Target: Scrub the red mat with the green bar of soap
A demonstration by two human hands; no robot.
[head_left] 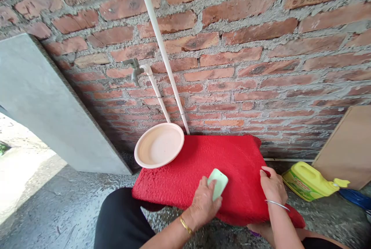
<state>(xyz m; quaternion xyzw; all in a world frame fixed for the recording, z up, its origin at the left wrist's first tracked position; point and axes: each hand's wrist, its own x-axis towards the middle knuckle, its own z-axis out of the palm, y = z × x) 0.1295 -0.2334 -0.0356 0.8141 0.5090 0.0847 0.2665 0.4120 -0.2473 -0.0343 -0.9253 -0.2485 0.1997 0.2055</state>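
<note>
A red cloth [232, 160] lies spread over a low flat support and hangs down at its front right corner. My left hand [204, 198], with a gold bracelet, is closed on a pale green scrubbing brush [220, 182] that rests against the cloth. The brush has a small hole near its far end, and its underside is hidden. At the cloth's right edge, my right hand [273, 186], wearing a silver bangle, grips the fabric with bent fingers. A shallow pale pink basin [159, 146] sits on the back left corner of the cloth.
Behind stands a brick wall with a white pipe [164, 48] and a tap [136, 72] above the basin. A grey slab [63, 113] leans at left. On the wet floor at right are a yellow jug [311, 181] and a brown board [346, 148].
</note>
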